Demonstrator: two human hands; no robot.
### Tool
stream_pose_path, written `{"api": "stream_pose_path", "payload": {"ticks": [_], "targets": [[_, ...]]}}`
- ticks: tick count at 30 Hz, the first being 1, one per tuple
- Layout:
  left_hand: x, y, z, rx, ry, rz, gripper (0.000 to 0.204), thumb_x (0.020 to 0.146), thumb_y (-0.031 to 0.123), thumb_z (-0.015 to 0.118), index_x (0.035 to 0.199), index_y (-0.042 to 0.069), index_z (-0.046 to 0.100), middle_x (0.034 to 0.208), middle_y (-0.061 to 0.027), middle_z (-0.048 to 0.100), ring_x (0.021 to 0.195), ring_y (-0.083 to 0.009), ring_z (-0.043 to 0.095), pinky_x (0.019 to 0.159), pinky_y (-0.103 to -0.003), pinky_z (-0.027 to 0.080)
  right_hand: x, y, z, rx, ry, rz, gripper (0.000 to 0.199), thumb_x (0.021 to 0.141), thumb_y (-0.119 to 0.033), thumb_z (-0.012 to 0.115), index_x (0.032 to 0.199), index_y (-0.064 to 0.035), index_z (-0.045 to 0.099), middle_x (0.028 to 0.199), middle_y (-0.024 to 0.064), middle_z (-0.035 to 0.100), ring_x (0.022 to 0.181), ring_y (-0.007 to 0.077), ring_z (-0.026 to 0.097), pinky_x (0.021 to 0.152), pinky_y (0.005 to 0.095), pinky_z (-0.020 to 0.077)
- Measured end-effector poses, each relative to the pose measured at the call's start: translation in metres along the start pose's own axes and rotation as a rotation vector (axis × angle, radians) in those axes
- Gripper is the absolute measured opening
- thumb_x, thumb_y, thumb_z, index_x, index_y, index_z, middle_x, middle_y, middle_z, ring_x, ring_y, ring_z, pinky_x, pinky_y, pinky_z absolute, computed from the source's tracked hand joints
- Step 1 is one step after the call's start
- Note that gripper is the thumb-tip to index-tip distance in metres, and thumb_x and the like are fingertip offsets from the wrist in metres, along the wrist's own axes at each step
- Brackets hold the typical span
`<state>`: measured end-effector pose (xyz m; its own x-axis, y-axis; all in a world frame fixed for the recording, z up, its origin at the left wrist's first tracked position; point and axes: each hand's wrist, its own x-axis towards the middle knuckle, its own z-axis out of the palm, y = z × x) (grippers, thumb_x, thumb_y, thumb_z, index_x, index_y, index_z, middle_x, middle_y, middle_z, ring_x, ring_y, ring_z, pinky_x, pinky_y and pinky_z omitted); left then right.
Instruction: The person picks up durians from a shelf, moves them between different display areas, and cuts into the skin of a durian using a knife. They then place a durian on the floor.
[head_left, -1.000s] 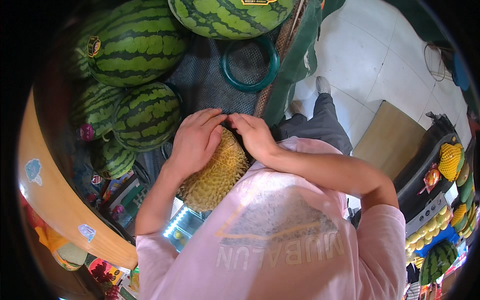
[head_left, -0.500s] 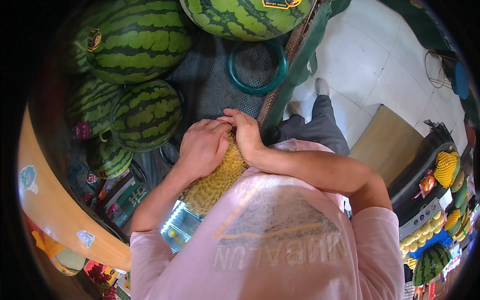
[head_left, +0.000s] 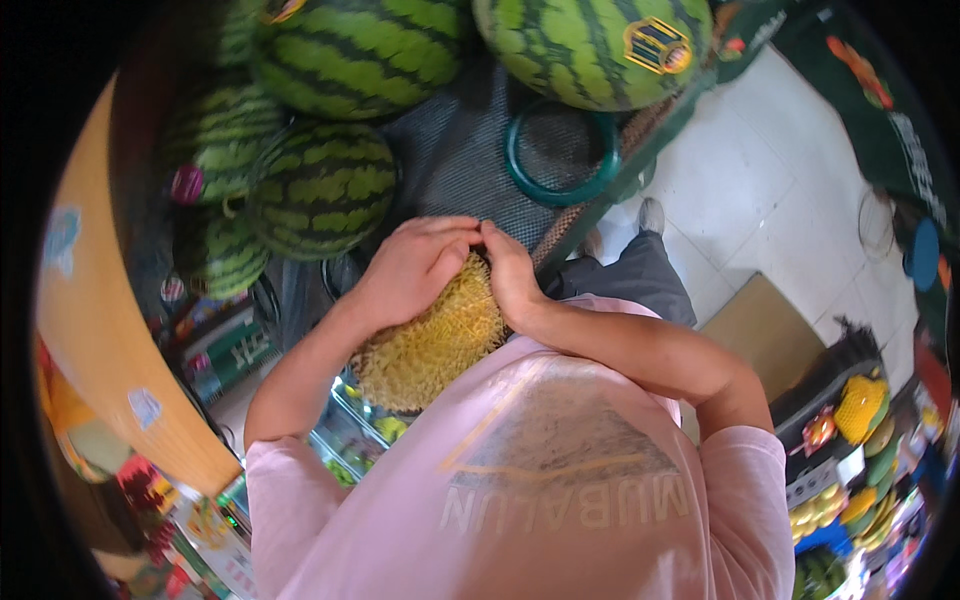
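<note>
A spiky yellow-brown durian (head_left: 430,345) rests against the front of my pink shirt. My left hand (head_left: 420,265) lies over its far left side, fingers together and stretched toward the tip. On the far right side, my right hand (head_left: 512,278) cups the husk, and the fingertips of both hands meet at the far end. The underside of the durian is hidden. Just beyond my hands lies dark mesh matting (head_left: 450,150) with a green ring (head_left: 562,152) on it.
Striped watermelons, including a round one (head_left: 322,190) and a large one (head_left: 595,50), sit at the far left and far middle. A curved wooden edge (head_left: 130,330) runs down the left. Cardboard (head_left: 760,330) lies on the tiled floor at right, near displayed fruit (head_left: 820,512).
My view has swung, so the melons and ring appear farther right. Both hands stay on the durian, whose spiky side shows more now; my left fingers lie straighter across its end.
</note>
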<state>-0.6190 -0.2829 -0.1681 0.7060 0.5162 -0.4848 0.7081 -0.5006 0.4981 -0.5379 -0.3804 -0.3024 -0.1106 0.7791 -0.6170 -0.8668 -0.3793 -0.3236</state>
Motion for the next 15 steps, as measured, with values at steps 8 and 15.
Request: {"api": "stream_pose_path", "payload": {"ticks": [8, 15], "targets": [[-0.029, 0.009, -0.031, -0.14, 0.242, -0.246, 0.03, 0.1, 0.016, 0.054, 0.123, 0.0, 0.067, 0.121, -0.018, 0.068, 0.112, -0.0322, 0.065, 0.099, -0.037, 0.048, 0.008, -0.021, -0.006, -0.135, -0.107, 0.2, 0.044, 0.104, -0.035, 0.053, 0.125, 0.0024, 0.063, 0.123, 0.0104, 0.066, 0.118, 0.0198, 0.057, 0.104, 0.0323, 0.0397], [-0.094, 0.029, -0.012, -0.262, 0.656, -0.463, 0.028, 0.099, 0.015, 0.058, 0.121, 0.0, 0.067, 0.114, -0.0125, 0.068, 0.104, -0.0231, 0.066, 0.091, -0.031, 0.048, 0.009, -0.039, -0.013, -0.313, -0.193, 0.291, 0.041, 0.104, -0.035, 0.052, 0.124, -0.0011, 0.063, 0.121, 0.0071, 0.066, 0.117, 0.0199, 0.059, 0.104, 0.0327, 0.0423]]}}
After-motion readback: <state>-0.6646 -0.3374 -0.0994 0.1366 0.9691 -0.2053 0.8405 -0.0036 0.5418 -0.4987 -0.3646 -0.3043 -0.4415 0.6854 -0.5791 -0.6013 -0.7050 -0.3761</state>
